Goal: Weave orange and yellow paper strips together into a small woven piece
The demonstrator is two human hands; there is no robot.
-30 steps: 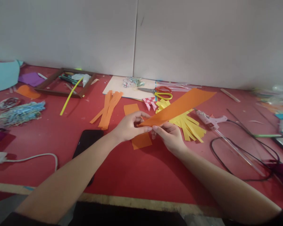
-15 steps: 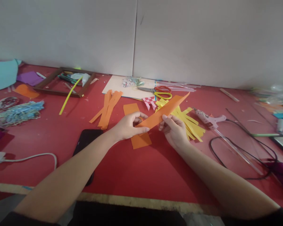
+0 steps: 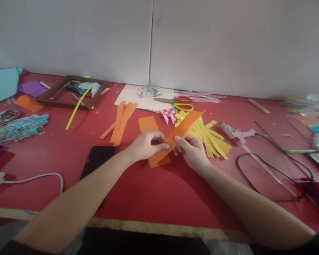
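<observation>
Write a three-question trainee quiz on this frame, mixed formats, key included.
1. True or false: the left hand and right hand both hold the same orange strip.
2. Which has one red and one yellow handle? A) phone B) scissors C) wooden frame
3. Fill in: the fanned paper strips beside the pink glue gun are ____.

Key: 1. True 2. B 3. Yellow

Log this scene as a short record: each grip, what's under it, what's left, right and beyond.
Left grip: thumb on the orange strip
Right grip: pinching the same strip, higher in view
Underneath: flat orange piece on the red table
Left: orange offcuts, phone partly behind the forearm
Right: yellow strips, glue gun
Beyond: scissors
</observation>
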